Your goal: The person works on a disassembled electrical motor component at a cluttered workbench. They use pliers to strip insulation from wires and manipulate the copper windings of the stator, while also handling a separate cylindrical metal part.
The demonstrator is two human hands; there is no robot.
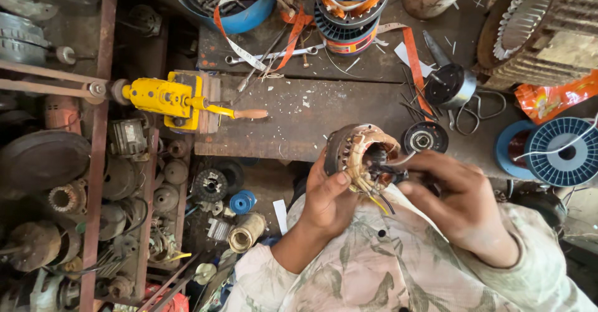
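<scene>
Both hands (386, 190) curled around motor stator (361, 153).

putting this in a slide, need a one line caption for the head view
Left hand cradles a motor stator while right hand pinches its wires.

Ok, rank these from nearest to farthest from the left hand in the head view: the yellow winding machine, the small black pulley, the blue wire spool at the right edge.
1. Small black pulley, just right of the left hand.
2. Yellow winding machine, up and left.
3. Blue wire spool, far right.
</scene>
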